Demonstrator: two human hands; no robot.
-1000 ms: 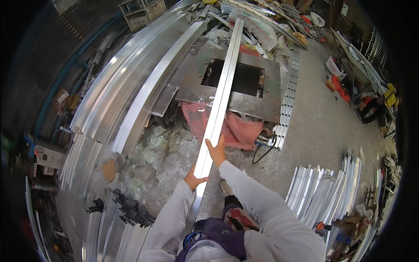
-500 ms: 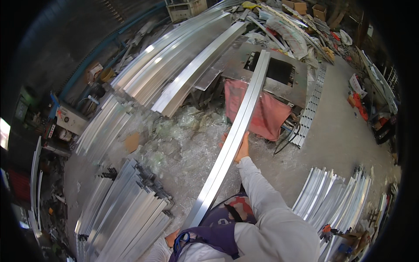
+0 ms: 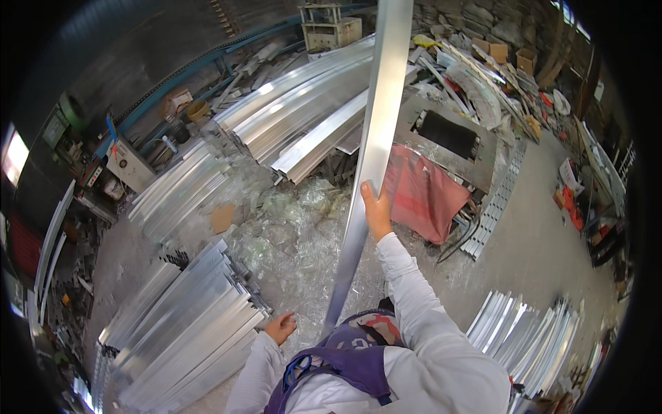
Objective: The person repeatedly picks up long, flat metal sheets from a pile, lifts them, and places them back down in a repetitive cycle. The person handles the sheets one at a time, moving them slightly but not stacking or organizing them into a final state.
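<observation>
A long silver aluminium profile [image 3: 379, 117] rises steeply before me. Its upper end runs out of the picture and its lower end goes down beside my body. My right hand [image 3: 376, 210] is closed around its right side, the thumb lying on the front face. My left hand [image 3: 281, 328] is off the profile, with nothing in it and the fingers loosely bent apart. It is nearest to a stack of aluminium profiles [image 3: 193, 324] on the left.
Clear plastic film [image 3: 289, 214] covers the floor ahead. Beyond it stand a metal table [image 3: 476, 141] with a red cloth [image 3: 420, 196] and more stacked profiles [image 3: 296, 96]. A slotted metal strip [image 3: 496, 203] and another profile bundle [image 3: 524, 338] lie to the right.
The profile has swung from a slant across my front to a steep, nearly upright position. My left hand has let go of its near end and moved away.
</observation>
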